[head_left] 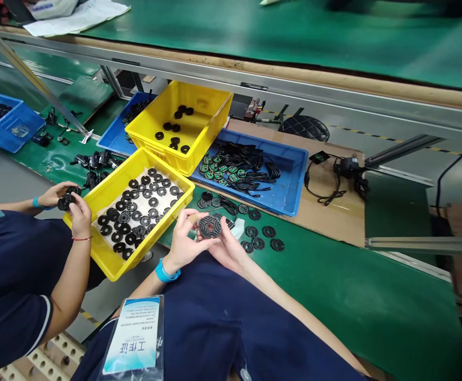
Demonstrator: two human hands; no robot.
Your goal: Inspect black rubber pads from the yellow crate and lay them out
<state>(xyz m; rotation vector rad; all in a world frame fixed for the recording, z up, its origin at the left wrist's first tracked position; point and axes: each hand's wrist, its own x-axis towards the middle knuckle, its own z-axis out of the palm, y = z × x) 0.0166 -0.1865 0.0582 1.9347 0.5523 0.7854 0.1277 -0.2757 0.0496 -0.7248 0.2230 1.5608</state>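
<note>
My left hand [185,241], with a blue band on its wrist, grips the left side of a black ring-shaped disc [210,227] with curved grooves. A tan wrap shows on one of its fingers, and a thin dark pointed piece juts out beside it. My right hand [230,247] is closed on the same disc from the right. The disc is tilted toward me in front of my chest. Just beyond my hands, similar black discs [258,243] lie on the green bench [326,275], near a coiled black cable [229,205] and a pale cloth [238,229].
At left, a co-worker's hands [81,217] hold black rings over a yellow bin [114,269] of discs. Another yellow bin [215,119] stands behind it. A blue tray [294,182] holds cables and green circuit boards. A metal-framed shelf [255,90] crosses above the bench.
</note>
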